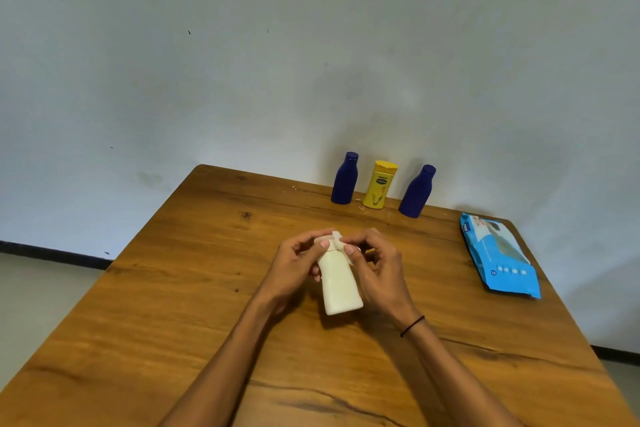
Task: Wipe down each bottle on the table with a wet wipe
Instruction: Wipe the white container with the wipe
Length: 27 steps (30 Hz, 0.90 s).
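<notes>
cream bottle (340, 282) cap hidden by fingers, yellow bottle (379, 185) label unreadable, forearms cut off at bottom edge

Both hands held a cream bottle (340, 288) above the wooden table (194, 288): the left hand (294, 270) gripped its neck, the right hand (379, 270) pinched a white wipe (335, 240) against the cap. Two blue bottles (345, 179) (417, 191) flanked a yellow bottle (379, 185) at the far edge, a blue wipes pack (498, 255) lying to the right.

Wipes pack (498, 255) right of bottles (379, 184)
</notes>
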{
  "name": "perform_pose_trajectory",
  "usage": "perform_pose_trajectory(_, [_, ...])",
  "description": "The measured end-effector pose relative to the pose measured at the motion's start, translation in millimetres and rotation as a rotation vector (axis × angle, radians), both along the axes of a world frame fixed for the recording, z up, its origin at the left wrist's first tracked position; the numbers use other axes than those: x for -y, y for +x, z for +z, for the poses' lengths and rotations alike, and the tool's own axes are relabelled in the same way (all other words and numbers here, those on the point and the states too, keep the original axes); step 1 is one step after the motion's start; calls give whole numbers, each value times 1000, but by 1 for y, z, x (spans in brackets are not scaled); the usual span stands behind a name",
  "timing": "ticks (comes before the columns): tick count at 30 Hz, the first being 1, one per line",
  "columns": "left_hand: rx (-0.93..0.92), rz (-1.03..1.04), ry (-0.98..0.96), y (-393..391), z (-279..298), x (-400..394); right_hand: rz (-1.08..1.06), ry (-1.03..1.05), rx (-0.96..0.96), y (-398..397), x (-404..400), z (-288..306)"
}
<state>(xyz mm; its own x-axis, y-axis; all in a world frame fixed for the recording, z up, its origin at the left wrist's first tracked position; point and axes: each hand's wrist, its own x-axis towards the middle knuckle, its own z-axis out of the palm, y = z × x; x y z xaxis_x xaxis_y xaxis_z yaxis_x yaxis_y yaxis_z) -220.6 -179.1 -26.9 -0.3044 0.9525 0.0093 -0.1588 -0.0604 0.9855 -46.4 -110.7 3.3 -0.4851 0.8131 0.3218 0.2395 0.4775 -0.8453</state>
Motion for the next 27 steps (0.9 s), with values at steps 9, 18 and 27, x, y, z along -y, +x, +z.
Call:
perform_pose_trajectory(9, [415,-221,16,-2,-10,7,57,29,13,-5,12,-3])
perform_pose_trajectory(18, [780,-248,-50,7,-15,1,32,330,259,-17,21,12])
perform_pose_trajectory(27, [775,-169,18,8,-16,-2,225,402,331,-16,28,18])
